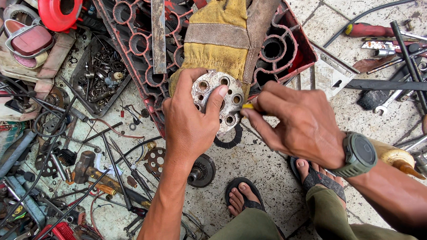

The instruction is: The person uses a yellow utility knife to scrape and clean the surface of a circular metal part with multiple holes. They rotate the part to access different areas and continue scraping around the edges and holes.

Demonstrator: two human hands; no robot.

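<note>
pinching a small yellow-tipped tool (247, 106), the right hand (301, 125) presses it against the rim of a round grey metal disc with a ring of holes (219, 101). the left hand's fingers (216, 98) are clamped around that disc, holding it up just above a yellow leather work glove (221, 39) and a red cast-metal frame (287, 48). if the tip skids off the greasy rim, it could jab the left thumb; loosening the grip would drop the disc onto the sandalled feet (242, 199).
</note>
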